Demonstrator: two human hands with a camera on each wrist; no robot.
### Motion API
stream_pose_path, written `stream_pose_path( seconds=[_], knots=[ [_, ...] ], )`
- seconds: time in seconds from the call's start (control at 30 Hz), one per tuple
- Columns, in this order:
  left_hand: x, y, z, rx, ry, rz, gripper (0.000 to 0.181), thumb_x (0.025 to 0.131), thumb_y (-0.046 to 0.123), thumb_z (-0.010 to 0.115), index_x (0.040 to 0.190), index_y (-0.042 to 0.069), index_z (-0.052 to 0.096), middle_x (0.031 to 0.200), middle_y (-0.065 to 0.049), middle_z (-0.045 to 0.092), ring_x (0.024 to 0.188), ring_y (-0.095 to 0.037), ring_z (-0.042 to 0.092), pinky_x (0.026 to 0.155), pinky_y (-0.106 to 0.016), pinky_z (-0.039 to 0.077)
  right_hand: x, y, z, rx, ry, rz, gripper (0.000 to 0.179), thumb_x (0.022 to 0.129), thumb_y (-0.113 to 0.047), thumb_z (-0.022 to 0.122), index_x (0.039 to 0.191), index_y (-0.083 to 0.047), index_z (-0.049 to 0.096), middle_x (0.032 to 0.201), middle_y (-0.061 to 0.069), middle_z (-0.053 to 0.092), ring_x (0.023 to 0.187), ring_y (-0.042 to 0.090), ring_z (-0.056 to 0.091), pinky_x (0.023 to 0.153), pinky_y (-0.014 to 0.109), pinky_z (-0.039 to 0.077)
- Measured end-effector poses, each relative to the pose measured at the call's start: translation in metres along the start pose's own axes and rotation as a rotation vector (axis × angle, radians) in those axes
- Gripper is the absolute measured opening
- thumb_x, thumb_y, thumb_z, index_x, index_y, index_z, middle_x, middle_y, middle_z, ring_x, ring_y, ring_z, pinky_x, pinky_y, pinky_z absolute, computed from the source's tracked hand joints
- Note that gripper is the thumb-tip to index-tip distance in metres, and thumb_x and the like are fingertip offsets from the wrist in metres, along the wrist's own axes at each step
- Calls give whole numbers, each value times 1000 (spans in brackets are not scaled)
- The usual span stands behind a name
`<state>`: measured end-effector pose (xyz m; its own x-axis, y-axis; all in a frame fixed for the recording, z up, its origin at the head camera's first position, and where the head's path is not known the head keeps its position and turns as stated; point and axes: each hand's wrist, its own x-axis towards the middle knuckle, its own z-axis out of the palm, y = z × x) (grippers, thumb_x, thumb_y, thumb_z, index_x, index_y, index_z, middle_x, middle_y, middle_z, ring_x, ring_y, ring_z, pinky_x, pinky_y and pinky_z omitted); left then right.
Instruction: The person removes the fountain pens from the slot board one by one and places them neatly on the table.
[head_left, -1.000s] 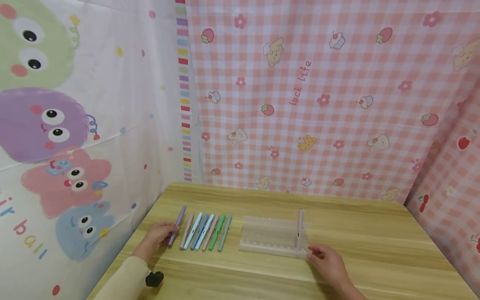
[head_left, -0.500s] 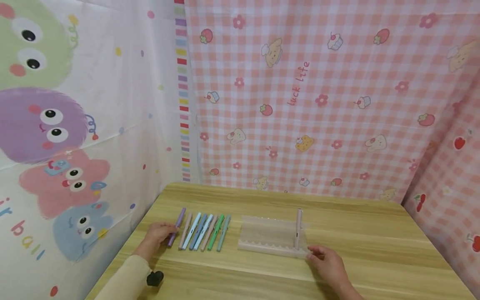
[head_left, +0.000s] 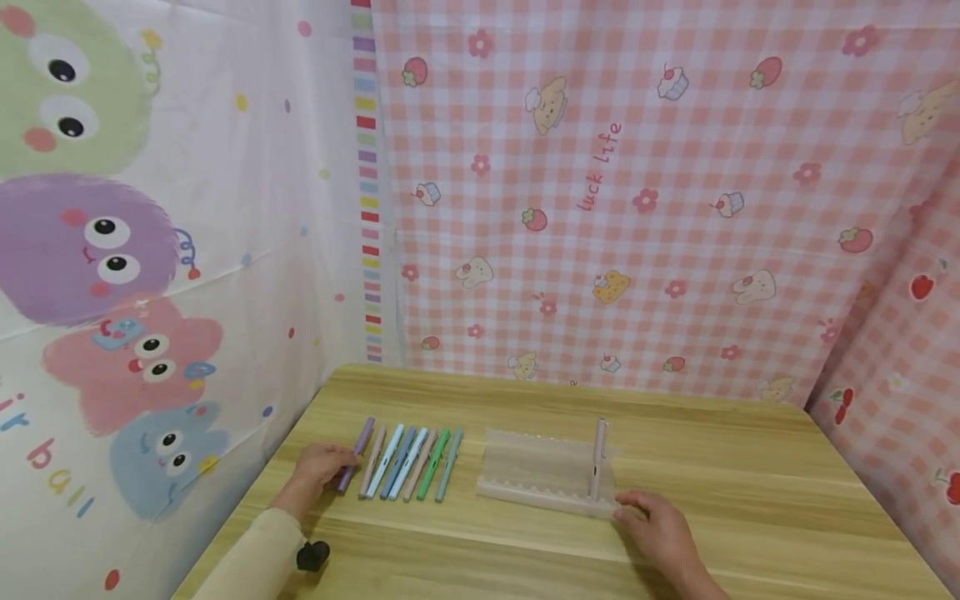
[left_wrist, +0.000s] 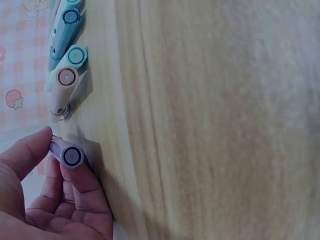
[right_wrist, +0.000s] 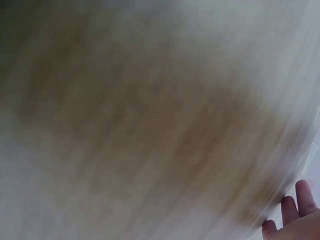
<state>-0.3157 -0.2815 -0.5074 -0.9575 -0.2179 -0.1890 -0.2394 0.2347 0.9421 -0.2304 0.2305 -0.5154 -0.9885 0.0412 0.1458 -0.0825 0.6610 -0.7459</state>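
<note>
My left hand [head_left: 321, 471] pinches a purple pen [head_left: 363, 435] between thumb and fingers, at the left end of a row of pens. In the left wrist view its round end [left_wrist: 72, 156] points toward the camera, close above the table. On the right lies a clear plastic pen rack [head_left: 525, 462] with notched edges; one pale pink pen [head_left: 599, 458] rests across its right end. My right hand [head_left: 660, 533] is at the rack's right front corner, fingertips at or against it. In the right wrist view only several fingers [right_wrist: 304, 197] show, loosely extended.
Beside the purple pen lie several pens in pink, light blue, blue, green [head_left: 433, 465] and grey-green [head_left: 450, 467], slanted side by side on the wooden table [head_left: 480, 550]. Printed cloths [head_left: 637, 250] hang behind and at both sides. A black object [head_left: 312, 556] sits by the left sleeve.
The purple pen has shifted very slightly in my left hand's grip. My right hand stays at the rack's corner, and the rack and the other pens keep their places.
</note>
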Motion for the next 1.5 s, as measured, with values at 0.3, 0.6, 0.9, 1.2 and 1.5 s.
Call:
stream_pose_path(
  seconds=[0.3, 0.6, 0.9, 1.2, 1.5],
  knots=[
    [-2, 3, 3, 49, 22, 12, 22, 82, -1, 73, 96, -17, 67, 70, -1, 63, 62, -11, 55, 55, -24, 48, -1, 0, -2, 2, -22, 29, 21, 92, -11, 68, 110, -2, 72, 129, 29, 58, 124, 50, 49, 100, 61, 39],
    [-2, 4, 6, 113, 49, 18, 17, 79, 1, 76, 89, -11, 70, 71, -3, 62, 63, -13, 53, 55, -25, 44, -1, 1, -3, 12, -29, 56, 20, 92, -11, 68, 110, -3, 72, 127, 27, 60, 123, 48, 49, 99, 61, 40],
    [-7, 6, 8, 123, 47, 44, 23, 77, -2, 75, 95, -14, 67, 76, -5, 65, 65, -14, 57, 58, -26, 48, -1, 0, -4, 28, -35, 65, 19, 92, -11, 69, 109, -2, 73, 126, 26, 61, 123, 47, 50, 98, 60, 42],
    [-8, 9, 4, 162, 42, 72, 23, 80, 1, 72, 98, -12, 66, 77, -6, 63, 68, -16, 56, 59, -28, 47, 0, -3, -5, 50, -58, 80, 20, 92, -12, 69, 109, -3, 72, 128, 26, 60, 125, 48, 49, 98, 61, 41],
    [-20, 43, 30, 104, -10, 131, 33, 90, 7, 68, 114, -14, 61, 80, -8, 63, 66, -15, 56, 60, -28, 48, 1, -5, -8, -2, -55, 45, 19, 92, -16, 70, 109, -6, 73, 125, 23, 63, 121, 45, 53, 96, 60, 42]
  ],
)
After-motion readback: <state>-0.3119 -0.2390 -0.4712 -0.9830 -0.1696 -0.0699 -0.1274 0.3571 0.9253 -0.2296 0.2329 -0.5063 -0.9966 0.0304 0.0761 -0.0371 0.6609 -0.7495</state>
